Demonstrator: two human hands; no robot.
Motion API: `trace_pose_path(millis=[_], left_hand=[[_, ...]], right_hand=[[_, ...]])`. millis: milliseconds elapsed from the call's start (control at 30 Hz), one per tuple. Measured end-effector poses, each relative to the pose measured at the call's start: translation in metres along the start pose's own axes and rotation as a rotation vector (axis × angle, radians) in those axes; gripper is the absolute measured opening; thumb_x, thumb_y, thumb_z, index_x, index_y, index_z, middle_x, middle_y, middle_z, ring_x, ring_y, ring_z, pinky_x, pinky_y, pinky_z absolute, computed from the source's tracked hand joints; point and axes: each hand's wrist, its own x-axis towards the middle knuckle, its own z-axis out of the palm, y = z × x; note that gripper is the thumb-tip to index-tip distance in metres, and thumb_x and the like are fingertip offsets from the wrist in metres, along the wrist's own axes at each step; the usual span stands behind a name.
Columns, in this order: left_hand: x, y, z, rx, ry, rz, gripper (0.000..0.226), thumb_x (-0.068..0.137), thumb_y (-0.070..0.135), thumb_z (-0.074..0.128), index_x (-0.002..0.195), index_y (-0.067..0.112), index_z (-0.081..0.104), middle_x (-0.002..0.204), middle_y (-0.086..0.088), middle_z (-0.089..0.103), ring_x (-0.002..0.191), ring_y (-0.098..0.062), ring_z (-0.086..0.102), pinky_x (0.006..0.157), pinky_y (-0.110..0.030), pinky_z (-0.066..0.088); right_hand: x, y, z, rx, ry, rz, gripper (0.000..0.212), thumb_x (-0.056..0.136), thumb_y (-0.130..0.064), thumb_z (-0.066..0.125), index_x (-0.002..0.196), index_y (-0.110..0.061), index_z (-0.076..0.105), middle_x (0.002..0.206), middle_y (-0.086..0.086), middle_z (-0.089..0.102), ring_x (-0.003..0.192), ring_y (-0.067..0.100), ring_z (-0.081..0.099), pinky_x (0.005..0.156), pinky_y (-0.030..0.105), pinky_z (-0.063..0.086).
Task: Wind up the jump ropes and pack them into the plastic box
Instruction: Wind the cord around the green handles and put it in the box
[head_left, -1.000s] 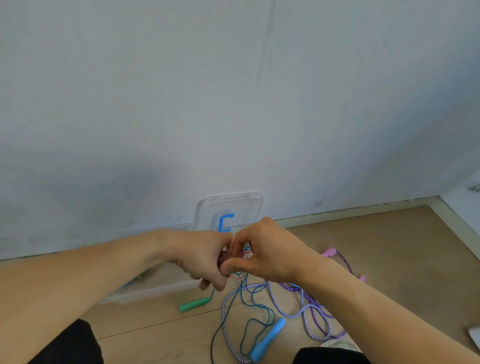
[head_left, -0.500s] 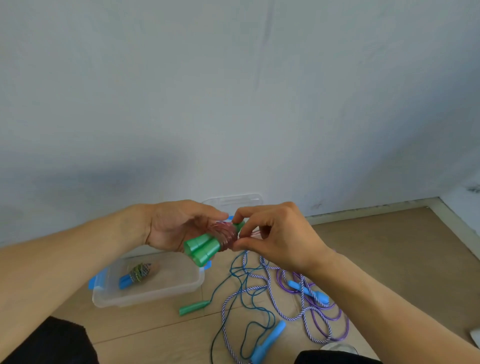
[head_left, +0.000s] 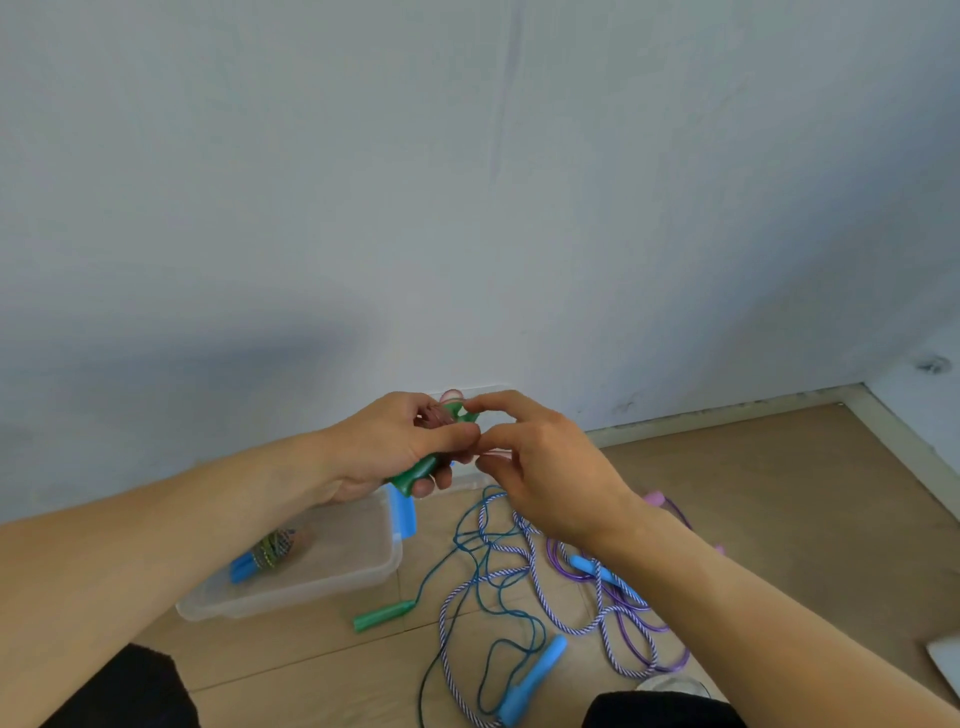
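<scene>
wound rope (head_left: 441, 415) in left hand (head_left: 384, 447) – right hand (head_left: 545, 467) touching

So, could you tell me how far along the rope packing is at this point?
Done: one wound rope lies in the box. In hand: the left hand holds a green-handled bundle while the right hand works at its top. Left: at least three loose ropes tangled on the floor, a teal cord, a striped rope and a purple rope.
</scene>
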Motion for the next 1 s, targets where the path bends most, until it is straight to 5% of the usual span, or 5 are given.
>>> trace_pose_path(millis=[267,400,533,833,1000], left_hand=[[0.008,-0.007,-0.011,0.018,0.238,0.029,0.028,0.092,0.024,0.068,0.100,0.001,0.054,0.088,-0.021,0.070,0.054,-0.022,0.057,0.043,-0.027,0.043],[0.010,-0.015,-0.022,0.294,0.318,0.103,0.032,0.089,0.029,0.072,0.100,0.005,0.054,0.068,-0.017,0.070,0.042,-0.018,0.054,0.043,-0.026,0.043],[0.010,-0.020,-0.020,0.590,0.334,0.175,0.035,0.088,0.038,0.071,0.102,0.014,0.051,0.072,-0.002,0.066,0.042,-0.005,0.060,0.042,-0.014,0.041],[0.003,-0.016,0.001,0.491,-0.016,-0.024,0.099,0.069,0.087,-0.006,0.091,0.019,0.063,0.075,-0.019,0.063,0.056,-0.017,0.056,0.059,-0.029,0.047],[0.003,-0.013,0.003,0.123,-0.340,-0.109,0.065,0.091,0.058,0.025,0.105,0.006,0.060,0.094,-0.017,0.054,0.081,-0.032,0.054,0.072,-0.044,0.044]], right_hand=[[0.002,-0.003,-0.010,0.034,0.086,0.188,0.008,0.083,-0.024,0.077,0.089,-0.019,0.075,0.100,-0.008,0.062,0.059,0.001,0.056,0.065,0.014,0.047],[-0.001,0.000,-0.015,0.113,-0.180,0.326,0.015,0.081,-0.025,0.077,0.095,-0.019,0.075,0.079,-0.009,0.072,0.058,-0.011,0.059,0.061,0.006,0.046],[-0.002,-0.008,-0.015,0.303,-0.082,0.291,0.008,0.083,-0.016,0.072,0.089,-0.020,0.076,0.066,-0.013,0.067,0.056,-0.005,0.058,0.058,0.008,0.044],[-0.003,-0.007,-0.015,0.271,0.187,0.004,0.012,0.085,-0.013,0.075,0.094,-0.019,0.079,0.081,-0.007,0.071,0.073,0.008,0.064,0.065,0.015,0.047],[-0.004,-0.010,-0.011,0.243,0.148,-0.076,0.015,0.084,-0.008,0.075,0.093,-0.018,0.079,0.082,-0.006,0.069,0.072,0.007,0.062,0.067,0.008,0.040]])
